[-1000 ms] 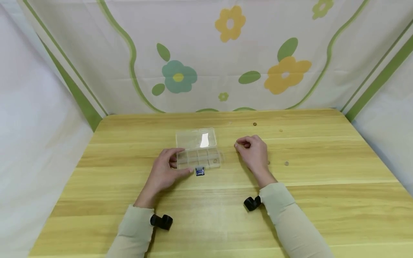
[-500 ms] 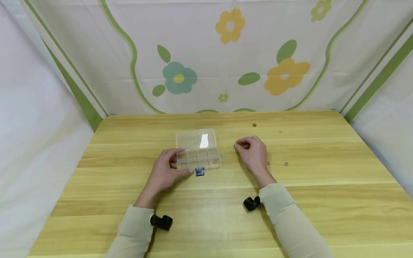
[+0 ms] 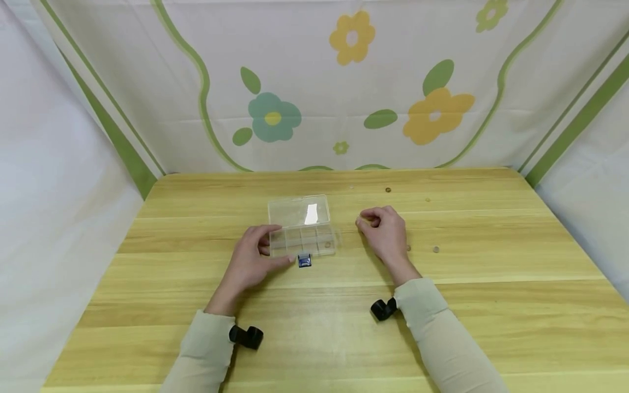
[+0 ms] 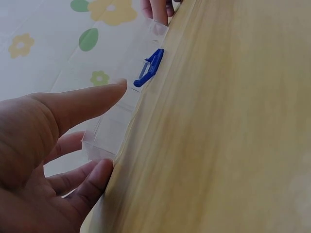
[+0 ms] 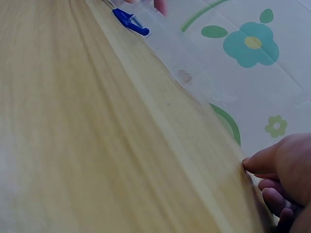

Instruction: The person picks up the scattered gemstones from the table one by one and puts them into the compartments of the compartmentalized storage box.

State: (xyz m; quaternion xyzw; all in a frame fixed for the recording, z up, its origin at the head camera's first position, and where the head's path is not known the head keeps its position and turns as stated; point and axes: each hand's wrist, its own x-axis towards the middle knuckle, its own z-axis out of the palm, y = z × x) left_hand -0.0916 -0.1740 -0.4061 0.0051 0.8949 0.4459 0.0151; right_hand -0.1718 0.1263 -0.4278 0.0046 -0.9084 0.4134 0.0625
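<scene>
A clear plastic compartment box [image 3: 302,240] stands on the table with its lid [image 3: 295,212] tipped back. My left hand [image 3: 249,261] holds the box's left end, thumb along the front and fingers behind. Near that thumb tip is a dark blue clip-like piece [image 3: 304,261] at the box's front edge. One small round thing [image 5: 184,76] lies in the right compartment. To the right of the box, my right hand [image 3: 385,232] rests low at the table, fingers curled, thumb and index tips close together. Whether something tiny is between them is hidden.
Several small round pieces lie on the wooden table [image 3: 314,338]: a dark ring [image 3: 388,190], a pale ring [image 3: 427,200], a grey disc [image 3: 435,249] and one piece [image 3: 408,248] beside my right wrist. A flowered cloth [image 3: 314,82] hangs behind the table.
</scene>
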